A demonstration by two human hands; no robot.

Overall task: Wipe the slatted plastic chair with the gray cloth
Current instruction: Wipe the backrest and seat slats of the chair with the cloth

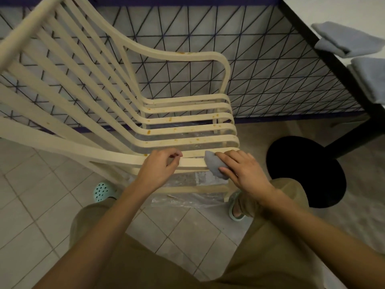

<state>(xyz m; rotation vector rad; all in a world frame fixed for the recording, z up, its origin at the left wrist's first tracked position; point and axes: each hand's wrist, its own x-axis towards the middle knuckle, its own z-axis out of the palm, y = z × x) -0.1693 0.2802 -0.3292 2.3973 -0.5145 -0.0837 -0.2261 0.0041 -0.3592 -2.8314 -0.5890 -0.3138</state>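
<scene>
A cream slatted plastic chair [183, 119] stands in front of me, its seat slats speckled with orange-brown stains. My left hand [160, 167] rests on the near armrest with its fingers curled over the rail's top. My right hand [243, 170] holds a bunched gray cloth [214, 164] against the front end of that same armrest, with the thumb under the cloth and the fingers over it.
A black wire-mesh fence [270, 80] runs behind the chair. A white table [333, 11] at the right carries folded gray cloths [345, 38]; its black round base [306, 170] sits on the tiled floor. Clear plastic sheeting [187, 199] lies under the chair.
</scene>
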